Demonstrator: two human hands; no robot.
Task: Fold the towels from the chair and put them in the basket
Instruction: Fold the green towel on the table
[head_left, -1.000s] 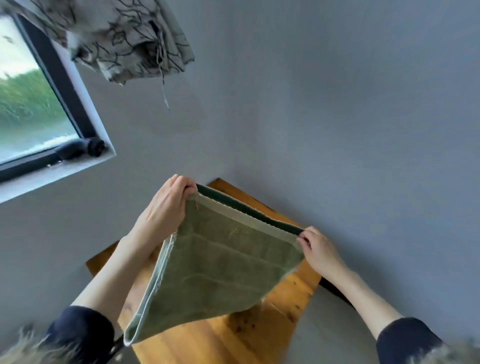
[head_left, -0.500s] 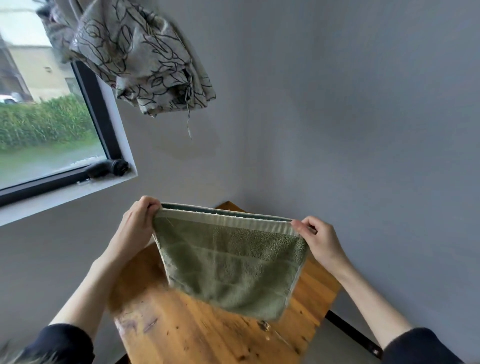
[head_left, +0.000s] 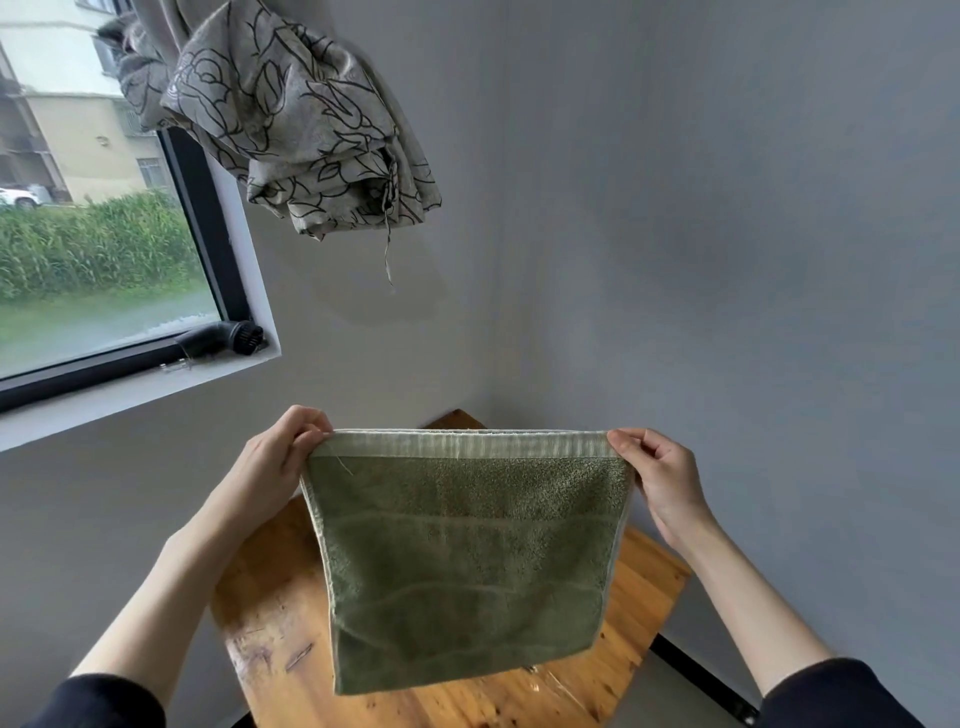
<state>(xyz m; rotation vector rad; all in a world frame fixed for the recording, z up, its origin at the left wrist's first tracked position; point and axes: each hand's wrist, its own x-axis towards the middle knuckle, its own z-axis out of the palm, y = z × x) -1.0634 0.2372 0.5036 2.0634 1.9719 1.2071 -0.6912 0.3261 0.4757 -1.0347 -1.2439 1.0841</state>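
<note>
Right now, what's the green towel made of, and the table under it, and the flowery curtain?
The green towel looks like looped cotton terry, fuzzy, with a flat woven band along its top edge. The table looks like solid wood, varnished orange-brown, with grain, plank seams and scratches. The curtain seems a thin, smooth woven cloth, perhaps polyester, that bunches in soft folds.

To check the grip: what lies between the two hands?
In the head view, the green terry towel hangs, its pale top band stretched from left hand to right hand.
</note>
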